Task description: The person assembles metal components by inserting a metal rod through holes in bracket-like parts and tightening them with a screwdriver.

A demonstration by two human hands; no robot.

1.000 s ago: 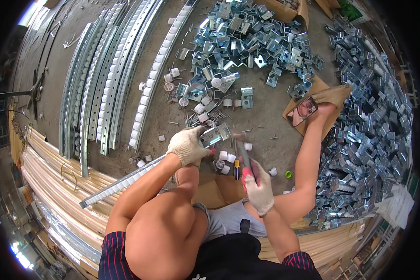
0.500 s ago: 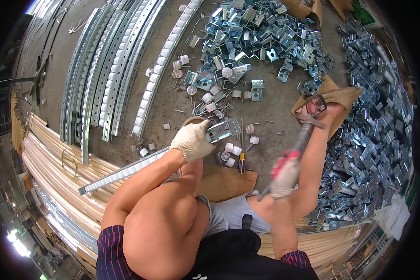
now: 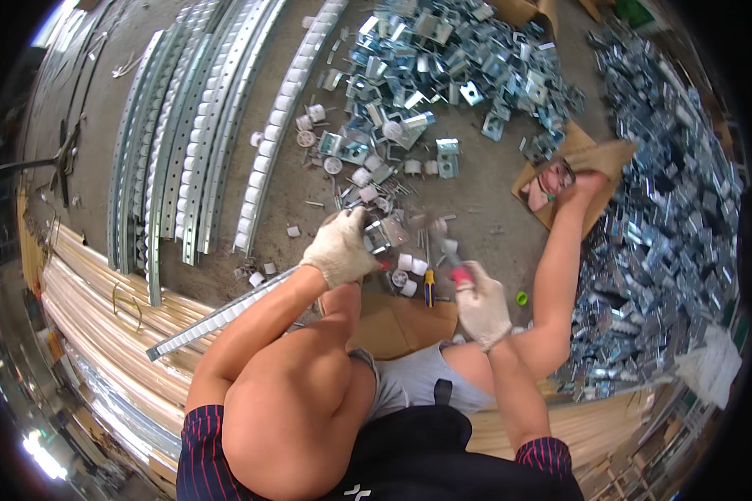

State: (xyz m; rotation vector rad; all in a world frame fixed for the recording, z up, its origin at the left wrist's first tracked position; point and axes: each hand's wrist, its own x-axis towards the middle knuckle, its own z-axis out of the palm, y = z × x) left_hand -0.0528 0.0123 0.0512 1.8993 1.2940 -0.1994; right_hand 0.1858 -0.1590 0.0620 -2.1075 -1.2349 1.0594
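My left hand [image 3: 338, 249], in a cream knit glove, is closed round the end of a roller track [image 3: 217, 313], a metal rail lined with white rollers that slants down to the left. A shiny metal bracket [image 3: 386, 234] sticks out at the right of that hand, at the rail's end. My right hand [image 3: 483, 311], gloved with red on the fingers, grips a hammer [image 3: 453, 259]. Motion blurs the hammer's head, just right of the bracket; whether they touch I cannot tell. Between the hands a yellow and dark screwdriver [image 3: 429, 288] lies near loose white rollers [image 3: 406, 263].
Several finished roller tracks [image 3: 196, 142] lie side by side at the far left. Metal brackets form one heap [image 3: 459, 67] ahead and a larger one [image 3: 660, 250] on the right. Pale tubes [image 3: 100, 292] lie at left. Cardboard [image 3: 401, 326] lies before me; a green ring [image 3: 522, 297] sits nearby.
My right hand has swung the hammer from upright at the right down and left toward the bracket. The left hand keeps its hold. A green ring now shows on the floor.
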